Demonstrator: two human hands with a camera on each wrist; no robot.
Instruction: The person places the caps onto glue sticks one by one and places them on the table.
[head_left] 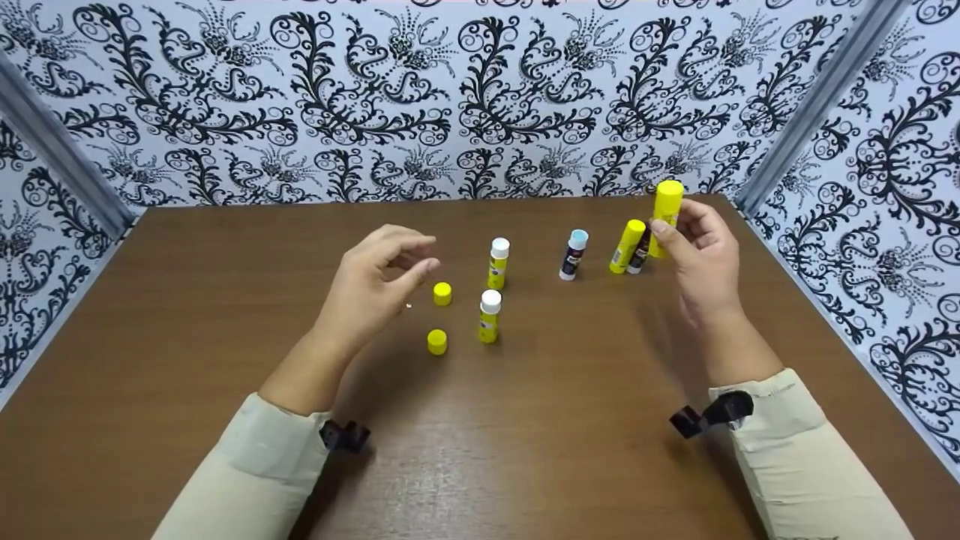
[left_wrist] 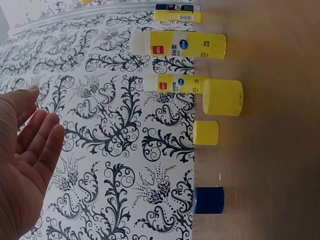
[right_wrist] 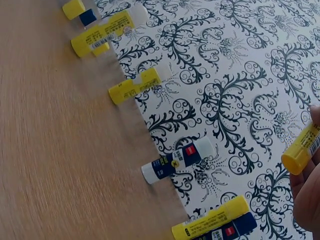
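My right hand holds a capped yellow glue stick upright between thumb and fingers, above the table's back right. Over the left middle hovers my left hand, with its fingers loosely bent and nothing in them. Beside it stand two yellow caps, a farther one and a nearer one. A blue cap shows in the left wrist view; in the head view the left hand hides it. Two uncapped yellow glue sticks, one farther and one nearer, stand upright.
An uncapped navy glue stick stands right of the middle. Close to the right hand, a capped yellow glue stick stands beside a dark navy one. Patterned panels border the brown table at the back and sides.
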